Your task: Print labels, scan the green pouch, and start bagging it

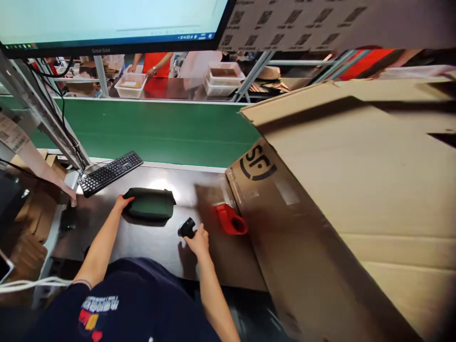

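My left hand point(123, 202) grips the left end of a dark green pouch point(151, 205), its fingers closed over the edge. The pouch is held just over or on the metal table point(142, 242); I cannot tell which. In my right hand point(199, 241) is a small black handheld scanner point(186, 228), its head pointing left toward the pouch. Part of the scanner's grip is hidden by my fingers. To the right of that hand, a red tape dispenser point(231, 220) lies beside a big cardboard box.
The large cardboard box point(285, 228) fills the right side. A black keyboard point(111, 173) lies at the table's back left. Beyond runs a green conveyor belt point(153, 128), with white baskets point(130, 90) and a co-worker's arms point(162, 64) behind it. A monitor point(107, 49) hangs above.
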### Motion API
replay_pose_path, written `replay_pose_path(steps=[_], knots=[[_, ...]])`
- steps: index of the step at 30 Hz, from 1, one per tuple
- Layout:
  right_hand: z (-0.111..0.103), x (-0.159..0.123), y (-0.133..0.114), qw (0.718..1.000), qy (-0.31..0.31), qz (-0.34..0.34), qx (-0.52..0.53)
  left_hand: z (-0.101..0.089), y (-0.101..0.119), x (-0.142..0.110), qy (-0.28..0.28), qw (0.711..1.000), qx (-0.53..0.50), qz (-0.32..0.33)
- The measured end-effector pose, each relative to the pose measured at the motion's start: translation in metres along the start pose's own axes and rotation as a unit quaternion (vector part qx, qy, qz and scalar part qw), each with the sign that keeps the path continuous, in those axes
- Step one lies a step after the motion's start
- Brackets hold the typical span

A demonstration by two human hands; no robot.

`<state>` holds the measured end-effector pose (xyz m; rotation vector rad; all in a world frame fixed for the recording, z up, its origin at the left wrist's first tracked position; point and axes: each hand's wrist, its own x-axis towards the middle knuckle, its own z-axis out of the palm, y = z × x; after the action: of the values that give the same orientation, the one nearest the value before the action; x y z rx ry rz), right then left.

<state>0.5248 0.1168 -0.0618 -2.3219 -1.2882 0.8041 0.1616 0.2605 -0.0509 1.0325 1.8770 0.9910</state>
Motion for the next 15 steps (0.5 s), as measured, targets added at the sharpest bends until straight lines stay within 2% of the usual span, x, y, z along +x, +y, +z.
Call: replay_pose_path(steps=[3,5,6,8,10,11,13,15], knots=[[-0.015,0.021,-0.018,0.987,0.084,-0.078,0.112,-0.003,-0.002,-0.023,-0.003,1.000,-0.012,0.009],[-0.021,0.034,-0.039,0.967,0.103,-0.122,0.197,-0.009,-0.011,-0.048,0.004,0.998,-0.016,0.066],[-0.022,0.038,-0.051,0.962,0.085,-0.130,0.224,-0.014,-0.018,-0.062,0.003,0.994,-0.012,0.104],[-0.019,0.038,-0.072,0.963,0.004,-0.143,0.226,-0.028,-0.034,-0.087,-0.007,0.985,0.013,0.171],[-0.012,0.028,-0.083,0.964,-0.080,-0.171,0.186,-0.047,-0.050,-0.108,-0.032,0.978,0.044,0.203],[-0.009,0.019,-0.084,0.961,-0.101,-0.193,0.168,-0.056,-0.055,-0.116,-0.043,0.975,0.054,0.212],[-0.004,-0.001,-0.079,0.954,-0.092,-0.238,0.160,-0.074,-0.057,-0.130,-0.055,0.968,0.064,0.237],[-0.005,-0.021,-0.069,0.945,-0.042,-0.268,0.180,-0.082,-0.044,-0.141,-0.042,0.959,0.072,0.272]])
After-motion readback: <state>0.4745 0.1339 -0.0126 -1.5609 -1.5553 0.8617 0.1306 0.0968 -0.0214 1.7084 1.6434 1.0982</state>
